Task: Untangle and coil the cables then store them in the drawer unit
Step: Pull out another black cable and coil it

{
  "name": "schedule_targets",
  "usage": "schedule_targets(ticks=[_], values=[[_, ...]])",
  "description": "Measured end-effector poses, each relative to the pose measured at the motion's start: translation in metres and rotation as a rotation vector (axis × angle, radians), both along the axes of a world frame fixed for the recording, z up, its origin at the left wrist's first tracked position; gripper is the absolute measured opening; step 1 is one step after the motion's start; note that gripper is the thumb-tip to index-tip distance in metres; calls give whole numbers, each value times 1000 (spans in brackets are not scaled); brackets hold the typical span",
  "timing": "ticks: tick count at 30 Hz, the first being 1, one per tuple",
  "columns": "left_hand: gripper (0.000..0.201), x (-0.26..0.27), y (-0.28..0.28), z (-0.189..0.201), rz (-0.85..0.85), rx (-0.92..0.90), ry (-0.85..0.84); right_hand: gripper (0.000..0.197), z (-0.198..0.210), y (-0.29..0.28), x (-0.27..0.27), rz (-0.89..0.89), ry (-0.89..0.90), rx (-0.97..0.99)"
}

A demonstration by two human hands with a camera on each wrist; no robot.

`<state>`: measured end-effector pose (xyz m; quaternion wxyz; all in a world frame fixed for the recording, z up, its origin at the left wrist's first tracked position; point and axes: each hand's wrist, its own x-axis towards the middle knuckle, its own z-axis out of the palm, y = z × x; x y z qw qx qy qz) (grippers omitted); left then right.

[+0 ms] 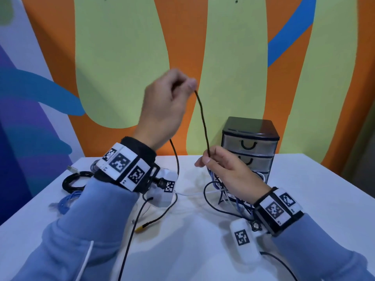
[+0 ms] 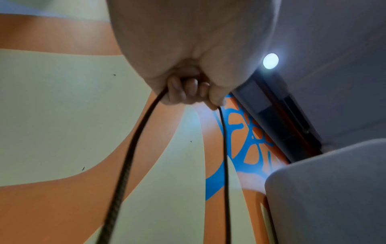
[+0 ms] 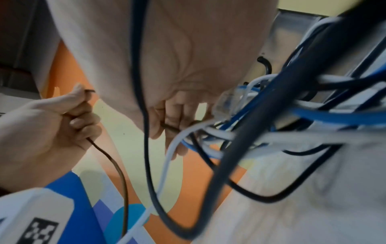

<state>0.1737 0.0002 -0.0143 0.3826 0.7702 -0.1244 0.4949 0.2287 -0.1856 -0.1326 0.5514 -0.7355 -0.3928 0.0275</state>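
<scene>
Pinching black cable (image 1: 203, 120), both hands; right-wrist view reveals tangle (image 3: 271, 125).

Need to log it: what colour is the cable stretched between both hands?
Dark brown-black cable, braided-looking; clearest in the head view.

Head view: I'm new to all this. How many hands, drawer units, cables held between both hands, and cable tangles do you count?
Hands: 2 (left hand, right hand)
Drawer unit: 1
Black cable held between both hands: 1
Cable tangle under the right hand: 1
Total: 5
</scene>
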Motion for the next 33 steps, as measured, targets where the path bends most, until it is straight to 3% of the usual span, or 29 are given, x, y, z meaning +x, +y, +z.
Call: schedule_targets(ticks=[5, 9, 12, 14, 16, 19, 22, 24, 26, 29, 31, 33], values=[[21, -9, 33, 20, 110, -366, -276, 16, -1, -2, 2, -175, -151, -3], [20, -15, 58, 25, 232, -420, -214, 14, -2, -1, 3, -250, -181, 98], [13, -16, 65, 23, 427, -175, 39, 15, -2, -1, 6, -290, -183, 191], [28, -20, 55, 23, 485, 46, 146, 17, -4, 0, 7, -292, -205, 189], [38, -24, 35, 24, 355, 206, 153, 20, -5, 2, 7, -311, -227, 196], [29, -24, -2, 15, 80, 452, 275, 19, -3, 4, 6, -339, -264, 256], [26, -13, -24, -4, 65, 688, 484, 19, 2, 1, 3, -328, -293, 282], [24, -6, -26, -13, 110, 738, 516, 12, 1, -1, 3, -312, -294, 263], [24, -3, -23, -13, 129, 700, 485, 19, -5, -2, 9, -322, -291, 192], [22, -9, -7, 2, 113, 441, 288, 40, -16, -5, 21, -369, -262, -46], [20, -16, 9, 17, 92, 253, 137, 37, -20, -7, 23, -397, -238, -140], [23, -25, 24, 27, 22, 169, 109, 26, -19, -7, 21, -396, -244, -117]])
